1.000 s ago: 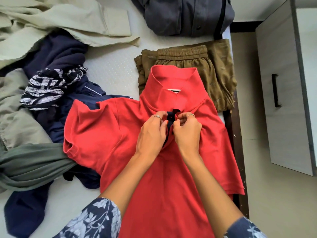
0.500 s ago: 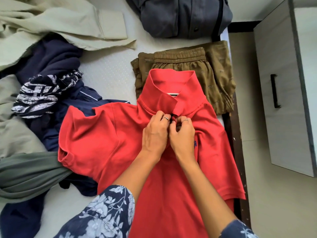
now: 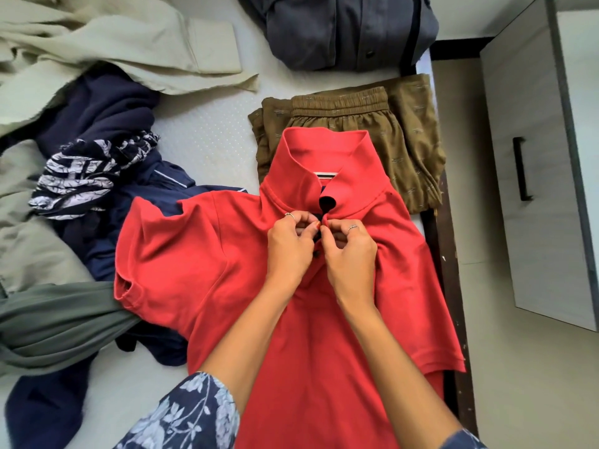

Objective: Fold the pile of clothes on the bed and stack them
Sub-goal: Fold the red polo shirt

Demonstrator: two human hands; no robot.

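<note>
A red polo shirt [image 3: 201, 254] lies face up on the white bed [image 3: 207, 134], collar standing and pointing away from me. My left hand [image 3: 290, 246] and my right hand [image 3: 350, 254] meet at its dark button placket just below the collar, each pinching one side of the placket with curled fingers. Folded olive-brown shorts [image 3: 405, 134] lie under the collar. A folded grey shirt [image 3: 340, 30] sits beyond them. Unfolded clothes heap at the left: a beige shirt [image 3: 113, 43], navy garments [image 3: 97, 111], a navy-and-white patterned piece [image 3: 84, 176] and a grey-green garment [image 3: 55, 322].
The bed's dark wooden edge [image 3: 447, 280] runs along the right, close to the shirt's right sleeve. Beyond it is beige floor and a pale cabinet [image 3: 534, 176] with a black handle [image 3: 520, 168].
Both hands have stayed at the placket, working the fabric. The collar opening now shows a dark gap above my fingers. The view has shifted slightly.
</note>
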